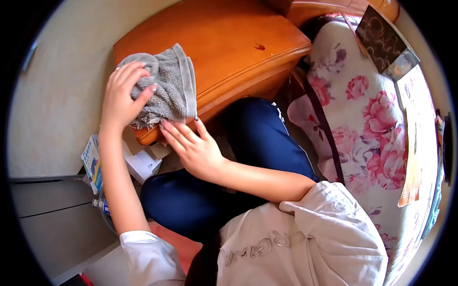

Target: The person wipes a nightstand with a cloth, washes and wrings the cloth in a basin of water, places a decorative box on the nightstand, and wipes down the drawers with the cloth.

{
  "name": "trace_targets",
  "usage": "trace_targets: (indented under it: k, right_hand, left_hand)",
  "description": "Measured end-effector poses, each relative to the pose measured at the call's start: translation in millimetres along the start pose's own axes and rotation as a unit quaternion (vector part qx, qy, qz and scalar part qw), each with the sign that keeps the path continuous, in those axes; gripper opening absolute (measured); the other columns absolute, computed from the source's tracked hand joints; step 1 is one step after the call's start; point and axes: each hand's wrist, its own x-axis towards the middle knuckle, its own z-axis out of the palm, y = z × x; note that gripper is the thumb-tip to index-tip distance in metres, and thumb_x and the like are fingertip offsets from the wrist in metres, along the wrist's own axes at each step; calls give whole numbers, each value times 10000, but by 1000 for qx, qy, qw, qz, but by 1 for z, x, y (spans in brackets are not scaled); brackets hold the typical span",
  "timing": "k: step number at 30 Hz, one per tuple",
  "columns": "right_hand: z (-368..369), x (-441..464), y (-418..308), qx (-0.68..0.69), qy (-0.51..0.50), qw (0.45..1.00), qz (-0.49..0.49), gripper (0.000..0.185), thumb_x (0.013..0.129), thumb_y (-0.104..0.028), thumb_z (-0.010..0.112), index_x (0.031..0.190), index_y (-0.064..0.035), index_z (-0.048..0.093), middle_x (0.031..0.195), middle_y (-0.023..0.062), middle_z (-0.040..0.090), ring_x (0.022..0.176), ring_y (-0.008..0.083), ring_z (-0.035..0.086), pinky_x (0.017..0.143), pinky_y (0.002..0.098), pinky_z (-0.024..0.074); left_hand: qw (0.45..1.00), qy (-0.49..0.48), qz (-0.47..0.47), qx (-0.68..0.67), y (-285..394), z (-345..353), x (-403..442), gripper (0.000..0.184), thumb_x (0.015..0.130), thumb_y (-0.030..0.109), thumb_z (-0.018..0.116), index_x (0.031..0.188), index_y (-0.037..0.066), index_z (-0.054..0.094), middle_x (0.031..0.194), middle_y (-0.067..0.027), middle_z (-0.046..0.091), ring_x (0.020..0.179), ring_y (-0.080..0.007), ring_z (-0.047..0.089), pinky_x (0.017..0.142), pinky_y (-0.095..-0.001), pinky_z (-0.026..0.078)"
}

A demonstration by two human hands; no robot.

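A grey towel (169, 81) lies bunched on the near left end of a brown wooden cabinet top (214, 52), with one hemmed edge spread toward the right. My left hand (125, 93) grips the bunched part from the left, its fingers curved over the cloth and the thumb on the near side. At the towel's lower edge, by the cabinet's front corner, is my right hand (193, 148). Its fingers are stretched out and the tips touch the cloth, while the thumb points up beside the hem. Whatever lies under the towel is hidden.
Below the cabinet corner stand a white box (142, 164) and a blue-and-white printed packet (91, 159). My knees in dark blue trousers (253, 133) are close to the cabinet front. On the right is a flowered bed cover (362, 128), with a dark patterned box (381, 38) behind.
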Motion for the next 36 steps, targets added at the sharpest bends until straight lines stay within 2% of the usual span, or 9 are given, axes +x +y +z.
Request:
trace_targets:
  k: [4,7,9,11,14,18,25,28,36]
  right_hand:
    - [-5,-7,24,-10,1,999,40,577,764,-188,484,1322,-82,385,1385,29,362,1253,175,341,1013,465,256]
    - [-10,-14,46,-25,11,998,48,611,724,-165,522,1316,-80,394,1380,34,369,1254,184,345,1005,479,256]
    - [-16,-15,59,-35,19,997,71,618,705,-144,532,1307,-83,406,1382,37,370,1261,187,342,1007,484,252]
    - [-23,-15,74,-51,20,993,107,610,697,-122,537,1296,-95,422,1394,35,356,1295,184,307,1016,500,244]
    - [-37,-15,98,-66,33,988,134,633,705,-158,565,1313,-103,397,1412,33,327,1315,190,278,1028,525,220]
    - [-48,-19,135,-104,55,982,146,654,728,-193,569,1339,-100,354,1424,49,302,1325,211,261,1040,526,199]
    - [-45,-15,88,104,44,990,82,735,664,-236,636,1302,-6,354,1349,191,361,1274,327,318,1020,514,236]
    - [-39,-12,61,156,27,986,58,717,680,-238,637,1300,-10,360,1351,166,368,1270,303,328,1018,490,259]
    - [-38,-25,86,71,51,988,126,678,744,-344,621,1298,-32,384,1360,118,381,1276,250,335,1037,502,194]
  left_hand:
    - [994,-61,-85,22,7,-26,1,311,752,286,656,949,54,594,904,-84,563,887,-263,505,847,-358,394]
    - [999,-2,-40,-10,14,-10,-9,374,748,293,660,1057,91,598,949,-91,545,889,-268,484,824,-376,404]
    - [997,43,-29,55,21,6,-15,447,755,327,655,1173,192,572,1194,-105,471,1084,-319,436,890,-383,398]
    - [994,58,-46,76,28,12,-7,463,773,404,623,1173,175,573,1290,-124,440,1200,-322,386,949,-387,366]
    - [992,-82,-89,27,32,23,19,516,799,456,575,1233,183,520,1364,-117,387,1275,-287,327,1009,-416,292]
    - [991,-91,-59,82,54,45,51,705,732,578,587,1303,191,437,1334,-92,432,1255,-266,366,1005,-458,290]
    - [990,-115,-77,-19,51,23,36,679,672,486,683,1233,147,503,1206,-79,535,1109,-245,496,904,-390,380]
    - [992,-95,-83,-9,52,7,9,669,631,365,738,1220,143,512,1206,-85,536,1119,-256,489,929,-390,372]
    - [989,-68,-110,69,71,23,14,660,655,472,693,1188,118,534,1166,-97,556,1099,-244,498,922,-402,356]
